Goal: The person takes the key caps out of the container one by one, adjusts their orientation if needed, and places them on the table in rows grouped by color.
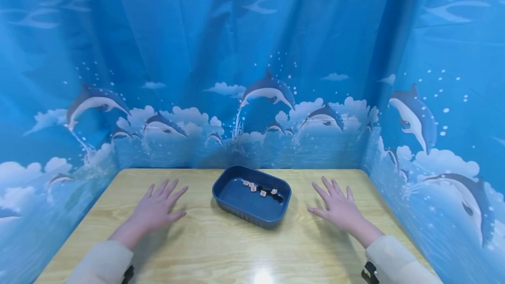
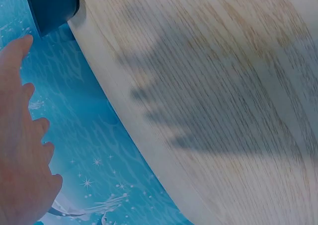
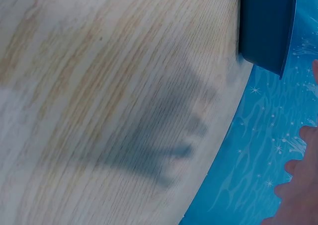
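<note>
A dark blue rectangular tray (image 1: 244, 211) stands slightly turned near the back of the table. Inside it lie several small pale pink-and-white pieces (image 1: 263, 193) and some small black pieces (image 1: 279, 198), too small to identify. To the left of the tray, my left hand (image 1: 155, 211) hovers over the table with fingers spread, holding nothing. My right hand (image 1: 339, 207) is held likewise on the other side, fingers spread and touching nothing. Both wrist views show the hands' shadows on the wood and part of the tray's outer wall (image 2: 54, 6).
The table (image 1: 197, 253) has a light wood-grain top. Blue curtains (image 1: 189, 56) printed with dolphins and waves hang along its back, left and right edges. Pale sleeves (image 1: 102, 262) cover both forearms, with a dark band (image 1: 370, 272) at the wrist.
</note>
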Demonstrator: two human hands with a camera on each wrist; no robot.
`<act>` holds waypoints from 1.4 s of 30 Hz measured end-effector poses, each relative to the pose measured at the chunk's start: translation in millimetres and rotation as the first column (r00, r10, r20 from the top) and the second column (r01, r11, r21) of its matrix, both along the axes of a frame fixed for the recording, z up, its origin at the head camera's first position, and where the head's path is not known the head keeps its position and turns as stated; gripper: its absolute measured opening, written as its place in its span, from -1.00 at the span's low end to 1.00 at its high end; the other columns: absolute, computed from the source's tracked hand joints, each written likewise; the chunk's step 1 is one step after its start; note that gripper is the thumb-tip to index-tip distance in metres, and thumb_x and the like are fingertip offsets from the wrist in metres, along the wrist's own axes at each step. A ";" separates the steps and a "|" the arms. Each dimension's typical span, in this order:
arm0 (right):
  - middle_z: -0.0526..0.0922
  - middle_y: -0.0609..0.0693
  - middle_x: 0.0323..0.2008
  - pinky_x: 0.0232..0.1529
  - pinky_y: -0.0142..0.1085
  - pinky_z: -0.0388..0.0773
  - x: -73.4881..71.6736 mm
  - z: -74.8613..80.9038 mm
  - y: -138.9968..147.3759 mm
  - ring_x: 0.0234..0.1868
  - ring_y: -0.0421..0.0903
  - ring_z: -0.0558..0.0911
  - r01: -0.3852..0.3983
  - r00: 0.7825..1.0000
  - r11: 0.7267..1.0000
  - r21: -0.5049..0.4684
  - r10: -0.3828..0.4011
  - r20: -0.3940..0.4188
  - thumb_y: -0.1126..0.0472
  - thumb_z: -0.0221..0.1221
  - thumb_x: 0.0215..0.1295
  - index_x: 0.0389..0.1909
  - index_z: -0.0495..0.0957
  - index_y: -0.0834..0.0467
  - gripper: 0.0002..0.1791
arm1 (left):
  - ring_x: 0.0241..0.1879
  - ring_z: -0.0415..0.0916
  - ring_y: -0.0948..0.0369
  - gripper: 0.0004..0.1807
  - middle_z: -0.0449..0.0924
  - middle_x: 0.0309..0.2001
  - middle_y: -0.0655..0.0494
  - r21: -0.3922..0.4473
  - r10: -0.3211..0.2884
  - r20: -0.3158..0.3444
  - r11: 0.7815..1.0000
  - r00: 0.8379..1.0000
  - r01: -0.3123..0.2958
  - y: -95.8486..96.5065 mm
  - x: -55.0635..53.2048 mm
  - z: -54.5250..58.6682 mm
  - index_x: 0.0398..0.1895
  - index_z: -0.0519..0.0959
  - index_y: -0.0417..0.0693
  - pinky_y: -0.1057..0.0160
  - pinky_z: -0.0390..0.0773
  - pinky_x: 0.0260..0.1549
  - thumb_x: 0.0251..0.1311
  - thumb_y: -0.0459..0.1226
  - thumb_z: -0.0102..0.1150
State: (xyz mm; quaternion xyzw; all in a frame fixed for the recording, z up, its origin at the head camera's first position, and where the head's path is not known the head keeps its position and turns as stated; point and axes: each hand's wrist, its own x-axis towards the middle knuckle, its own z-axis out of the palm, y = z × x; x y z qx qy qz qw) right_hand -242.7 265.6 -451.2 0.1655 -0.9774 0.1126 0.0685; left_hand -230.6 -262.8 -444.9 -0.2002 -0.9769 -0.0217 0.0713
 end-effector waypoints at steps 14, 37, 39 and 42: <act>-0.02 0.24 0.49 0.26 0.42 -0.29 6.2 -10.9 -19.5 0.45 0.35 -0.06 0.003 1.000 0.995 -0.097 -0.001 0.026 -0.34 0.10 0.27 0.50 0.10 0.05 -0.09 | 0.42 -0.09 -0.29 -0.24 0.04 0.46 -0.25 0.005 -0.002 -0.001 1.000 1.000 0.002 -1.6 6.0 -0.7 0.44 0.28 -0.01 -0.37 -0.18 0.29 0.24 0.12 0.15; -0.09 0.25 0.50 0.31 0.31 -0.06 -1.4 -60.2 -83.4 0.45 0.32 -0.01 0.166 0.949 0.746 -0.645 0.058 0.311 -0.08 0.21 0.31 0.54 -0.02 -0.01 -0.11 | 0.41 -0.06 -0.29 -0.23 0.08 0.45 -0.26 0.041 -0.041 -0.011 0.998 0.999 0.042 13.8 -7.2 1.8 0.44 0.27 -0.03 -0.37 -0.13 0.29 0.26 0.14 0.13; -0.04 0.26 0.49 0.34 0.27 -0.13 -1.0 -63.8 -85.0 0.45 0.31 0.00 0.171 0.945 0.724 -0.668 0.071 0.320 -0.05 0.22 0.32 0.55 -0.05 -0.01 -0.10 | 0.41 -0.04 -0.27 -0.22 0.08 0.45 -0.25 0.047 -0.048 -0.015 0.998 0.999 0.048 18.4 -13.4 1.3 0.44 0.26 -0.03 -0.35 -0.11 0.30 0.27 0.16 0.09; 0.07 0.27 0.46 0.37 0.22 -0.36 -0.5 -66.8 -85.4 0.44 0.29 0.03 0.191 0.936 0.704 -0.684 0.079 0.342 -0.05 0.19 0.34 0.55 -0.11 -0.05 -0.10 | 0.40 0.02 -0.24 -0.22 0.11 0.44 -0.23 0.055 -0.063 -0.003 0.997 0.998 0.063 30.0 -24.6 3.9 0.46 0.24 -0.02 -0.33 -0.03 0.30 0.29 0.18 0.06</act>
